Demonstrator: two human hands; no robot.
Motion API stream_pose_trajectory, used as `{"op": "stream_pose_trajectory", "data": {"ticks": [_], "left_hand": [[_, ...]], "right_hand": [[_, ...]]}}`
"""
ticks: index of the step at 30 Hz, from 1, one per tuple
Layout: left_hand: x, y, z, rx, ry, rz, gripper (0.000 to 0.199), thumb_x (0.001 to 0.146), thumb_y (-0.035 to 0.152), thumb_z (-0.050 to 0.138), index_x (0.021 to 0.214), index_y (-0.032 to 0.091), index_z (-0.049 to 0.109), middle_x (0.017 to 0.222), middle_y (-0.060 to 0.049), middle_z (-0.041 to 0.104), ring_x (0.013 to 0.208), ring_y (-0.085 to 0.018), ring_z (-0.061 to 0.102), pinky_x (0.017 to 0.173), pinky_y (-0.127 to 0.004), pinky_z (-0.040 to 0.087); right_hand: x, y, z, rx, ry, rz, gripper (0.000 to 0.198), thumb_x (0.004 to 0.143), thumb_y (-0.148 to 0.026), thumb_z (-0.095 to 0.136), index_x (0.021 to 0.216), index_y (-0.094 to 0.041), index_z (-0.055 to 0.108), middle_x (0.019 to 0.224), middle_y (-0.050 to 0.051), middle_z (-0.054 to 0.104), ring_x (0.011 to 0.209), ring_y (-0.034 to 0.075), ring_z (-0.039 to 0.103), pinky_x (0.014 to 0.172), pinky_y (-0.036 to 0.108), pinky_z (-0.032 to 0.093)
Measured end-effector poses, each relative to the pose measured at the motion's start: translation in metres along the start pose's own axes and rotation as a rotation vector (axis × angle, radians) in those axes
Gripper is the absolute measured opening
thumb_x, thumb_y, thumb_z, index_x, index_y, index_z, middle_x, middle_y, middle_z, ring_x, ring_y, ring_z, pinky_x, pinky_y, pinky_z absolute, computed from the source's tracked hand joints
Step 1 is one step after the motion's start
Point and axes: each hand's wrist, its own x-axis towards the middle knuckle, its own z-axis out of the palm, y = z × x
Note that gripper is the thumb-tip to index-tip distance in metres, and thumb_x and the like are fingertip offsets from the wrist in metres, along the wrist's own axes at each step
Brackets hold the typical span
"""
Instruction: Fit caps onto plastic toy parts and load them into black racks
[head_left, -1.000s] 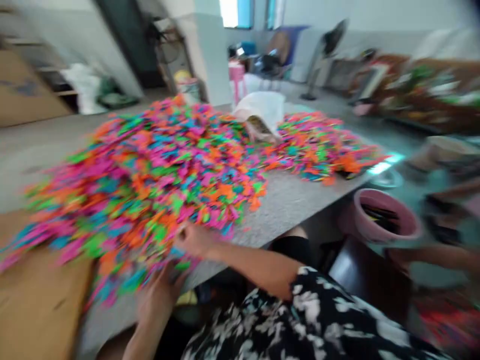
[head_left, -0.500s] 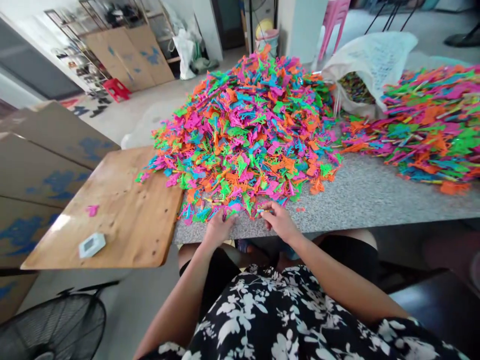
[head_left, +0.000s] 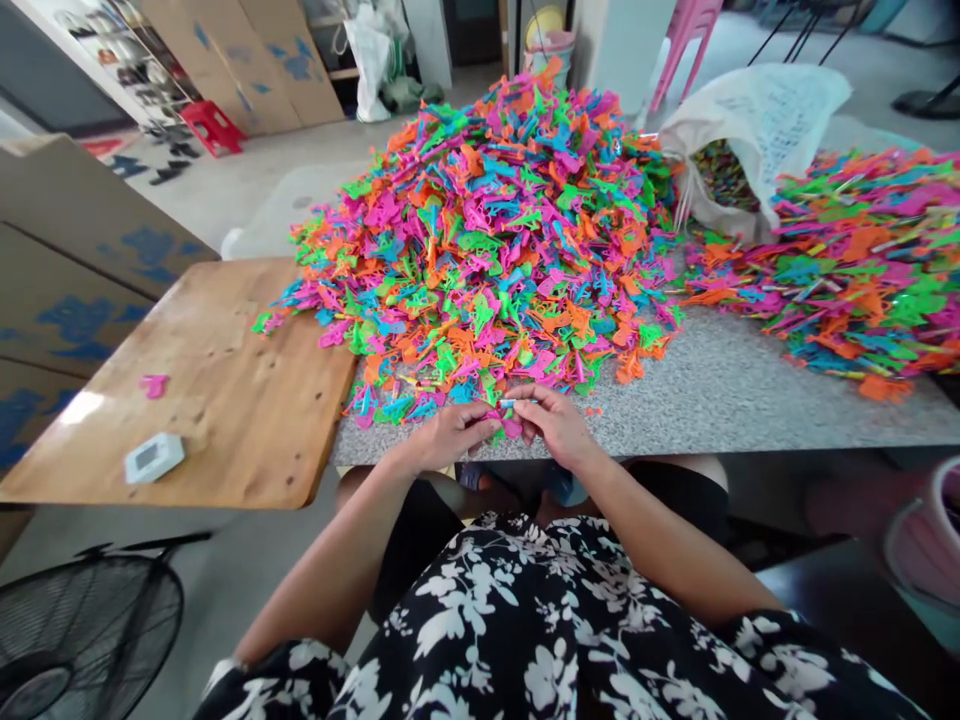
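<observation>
My left hand (head_left: 450, 436) is closed, pinching a small pink plastic piece (head_left: 511, 427) at the table's front edge. Against it, my right hand (head_left: 559, 428) is closed on a short, pale stick-like piece (head_left: 508, 403) with a bluish-white body. The two hands nearly meet, and the pieces are close together; whether they touch I cannot tell. Just beyond my fingers rises a large pile of small plastic pieces (head_left: 480, 270) in pink, orange, green and blue. Many look like little toy-gun shapes.
A second colourful heap (head_left: 862, 270) lies right, beside an open white sack (head_left: 787, 120). The wooden board (head_left: 232, 400) at left bears a white device with a screen (head_left: 154, 458) and a pink piece (head_left: 154, 385). A black fan (head_left: 90, 630) stands lower left.
My left hand has moved right, bringing its piece up to the one in my right hand. My right hand has shifted slightly. The camera view has tilted a little.
</observation>
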Motion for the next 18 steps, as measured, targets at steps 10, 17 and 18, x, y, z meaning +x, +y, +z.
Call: {"op": "stream_pose_trajectory", "data": {"ticks": [10,17,18], "left_hand": [[0.009,0.007,-0.008,0.138,-0.061,0.06,0.044,0.102,0.055,0.055,0.083,0.016,0.062,0.072,0.004,0.047,0.069,-0.012,0.045,0.063,-0.025,0.035],[0.013,0.009,-0.008,0.173,-0.076,0.08,0.043,0.102,0.055,0.055,0.082,0.017,0.062,0.071,0.004,0.046,0.069,-0.012,0.044,0.062,-0.025,0.034],[0.013,0.009,-0.008,0.176,-0.075,0.081,0.043,0.101,0.055,0.055,0.081,0.017,0.062,0.071,0.004,0.047,0.069,-0.012,0.044,0.062,-0.024,0.034]], "right_hand": [[-0.006,0.01,-0.009,0.087,-0.022,0.062,0.033,0.085,-0.047,0.08,0.103,-0.02,0.073,0.068,-0.004,0.067,0.044,0.01,0.053,0.044,0.025,0.046],[-0.007,0.012,-0.01,0.147,-0.024,0.087,0.033,0.084,-0.05,0.08,0.097,-0.021,0.073,0.066,-0.004,0.066,0.043,0.01,0.049,0.043,0.025,0.045],[-0.007,0.012,-0.011,0.118,-0.029,0.074,0.033,0.085,-0.05,0.079,0.098,-0.021,0.074,0.066,-0.003,0.066,0.043,0.01,0.05,0.043,0.025,0.045]]}}
